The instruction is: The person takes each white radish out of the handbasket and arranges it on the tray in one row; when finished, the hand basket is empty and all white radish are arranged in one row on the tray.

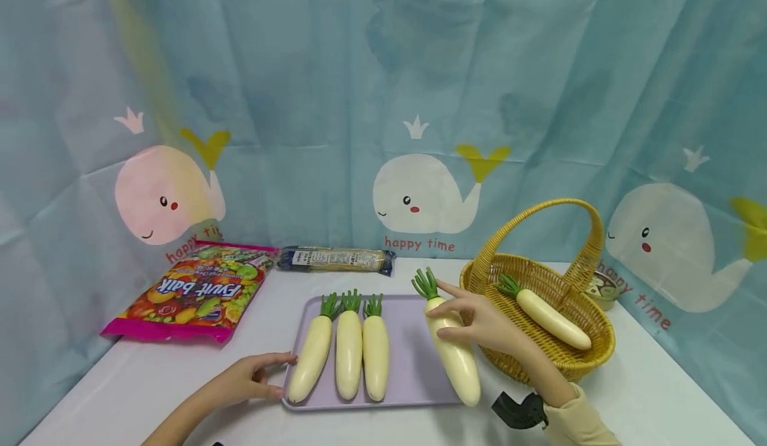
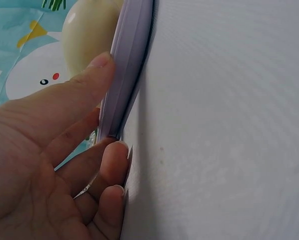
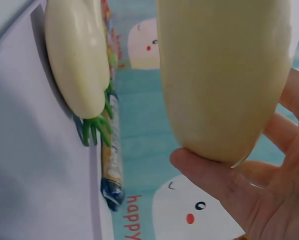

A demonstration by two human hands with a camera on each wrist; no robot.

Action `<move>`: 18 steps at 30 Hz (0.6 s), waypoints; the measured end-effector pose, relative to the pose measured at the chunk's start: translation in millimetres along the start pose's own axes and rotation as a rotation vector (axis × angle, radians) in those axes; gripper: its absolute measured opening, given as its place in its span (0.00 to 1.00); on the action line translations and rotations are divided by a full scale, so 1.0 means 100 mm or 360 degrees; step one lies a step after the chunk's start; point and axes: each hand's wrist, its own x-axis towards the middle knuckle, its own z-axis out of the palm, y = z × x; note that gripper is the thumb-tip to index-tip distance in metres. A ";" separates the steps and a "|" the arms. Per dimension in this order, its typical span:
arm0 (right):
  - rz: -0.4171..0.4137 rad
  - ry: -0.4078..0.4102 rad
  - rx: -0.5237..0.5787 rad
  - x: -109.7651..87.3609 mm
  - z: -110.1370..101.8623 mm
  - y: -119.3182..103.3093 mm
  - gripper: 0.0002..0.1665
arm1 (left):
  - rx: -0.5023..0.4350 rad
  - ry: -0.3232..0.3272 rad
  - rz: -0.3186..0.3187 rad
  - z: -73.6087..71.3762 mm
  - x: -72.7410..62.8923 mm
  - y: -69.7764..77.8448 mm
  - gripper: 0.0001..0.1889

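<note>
My right hand grips a white radish with green leaf stubs, raised over the right part of a lilac tray. The right wrist view shows the held radish close up, thumb and fingers around its leaf end. On the tray's left half, three white radishes lie side by side, leaves toward the back. The left hand holds the tray's left edge; in the left wrist view its thumb rests on the rim and other fingers curl below it. Another radish lies in a wicker basket.
A pink-edged candy bag lies at the back left. Behind the tray is a long clear packet with dark ends. A small tin stands partly hidden behind the basket. A blue whale-print curtain closes off the table's back.
</note>
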 end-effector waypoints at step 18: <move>0.0037 -0.0056 0.0029 0.41 0.36 0.07 0.17 | -0.0022 -0.0022 0.0051 -0.02 0.00 -0.02 0.30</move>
